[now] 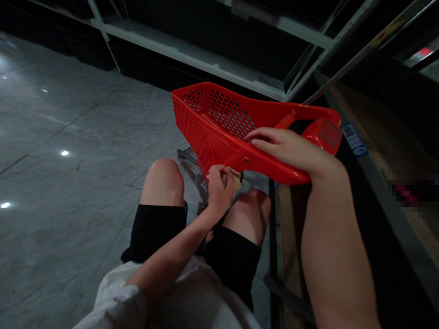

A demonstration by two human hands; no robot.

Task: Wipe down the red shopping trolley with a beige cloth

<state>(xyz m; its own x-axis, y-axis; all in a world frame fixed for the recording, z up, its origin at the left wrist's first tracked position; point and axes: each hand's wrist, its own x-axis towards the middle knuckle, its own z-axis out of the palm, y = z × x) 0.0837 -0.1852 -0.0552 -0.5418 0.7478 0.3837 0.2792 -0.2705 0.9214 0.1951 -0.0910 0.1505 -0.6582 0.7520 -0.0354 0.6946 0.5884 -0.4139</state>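
Observation:
A red plastic shopping cart (192, 116) with perforated sides stands tilted in front of my knees. My right hand (283, 145) lies over its near side rim, fingers curled across the edge and gripping it. Lower down, against the outside of the cart, my left hand (219, 185) is closed on a crumpled beige cloth (236, 182). Part of that cloth sticks out past my fingers; the rest is hidden in them. The inside of the basket shows holes in its far wall, and its bottom is partly out of sight.
White metal shelving (192, 57) runs behind the cart. To the right is a shelf edge (380, 205) with a blue-and-white label (355, 139), close to my right arm. Grey tiled floor (68, 183) stretches to the left. A metal cart leg (187, 154) shows under the basket.

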